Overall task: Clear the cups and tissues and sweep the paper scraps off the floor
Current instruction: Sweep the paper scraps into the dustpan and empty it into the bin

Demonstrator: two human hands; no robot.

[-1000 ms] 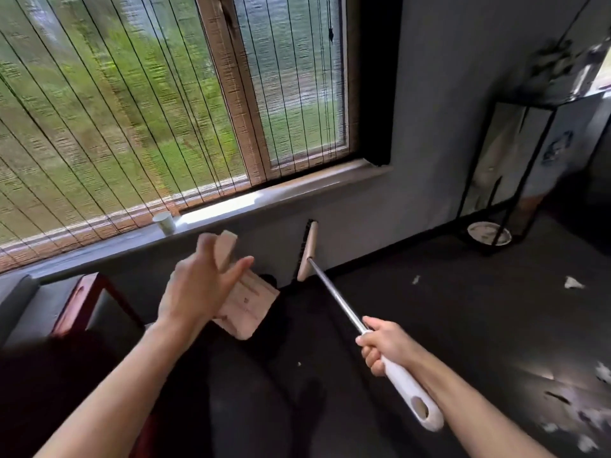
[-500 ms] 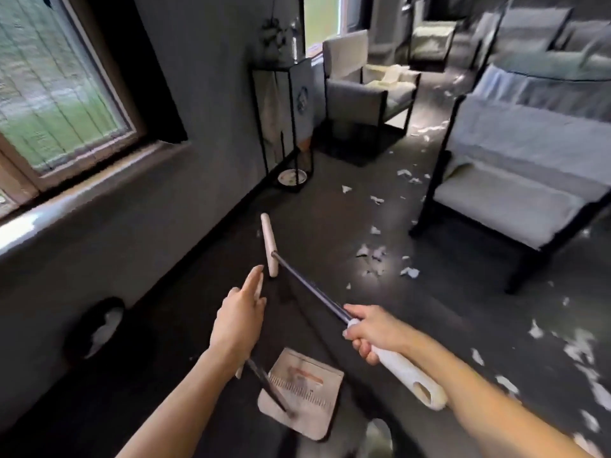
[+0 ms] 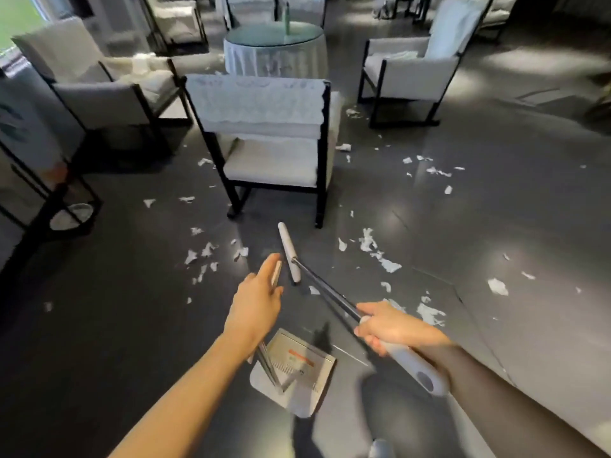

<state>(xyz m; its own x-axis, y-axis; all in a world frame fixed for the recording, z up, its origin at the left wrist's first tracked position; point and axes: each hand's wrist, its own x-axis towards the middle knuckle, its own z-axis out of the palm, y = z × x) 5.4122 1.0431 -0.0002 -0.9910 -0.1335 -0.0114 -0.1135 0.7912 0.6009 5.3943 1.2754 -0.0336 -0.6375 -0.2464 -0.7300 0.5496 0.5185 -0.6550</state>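
— Since a second ago, what has changed?
— Gone is the window; the head view has swung round to a lounge, and the dustpan (image 3: 292,375) that was raised near the sill now hangs low over the dark floor (image 3: 496,209).
— How are the hands?
— The left hand (image 3: 256,304) is wrapped round the dustpan's upright handle, whose pale tip pokes out past the fingers; the pan sits below the wrist, near centre. The right hand (image 3: 386,328) is clenched on the broom (image 3: 325,292) where its white grip meets the metal shaft. The shaft runs far and left to the white broom head (image 3: 289,251), which looks to be just above the floor; I cannot tell if it touches.
— And the paper scraps (image 3: 380,256)?
— Strewn across the floor: a cluster left of the broom head, more to its right, others farther off around the armchair (image 3: 274,143) standing beyond the broom. A round table (image 3: 274,47) stands far behind that chair, with more chairs left and right.
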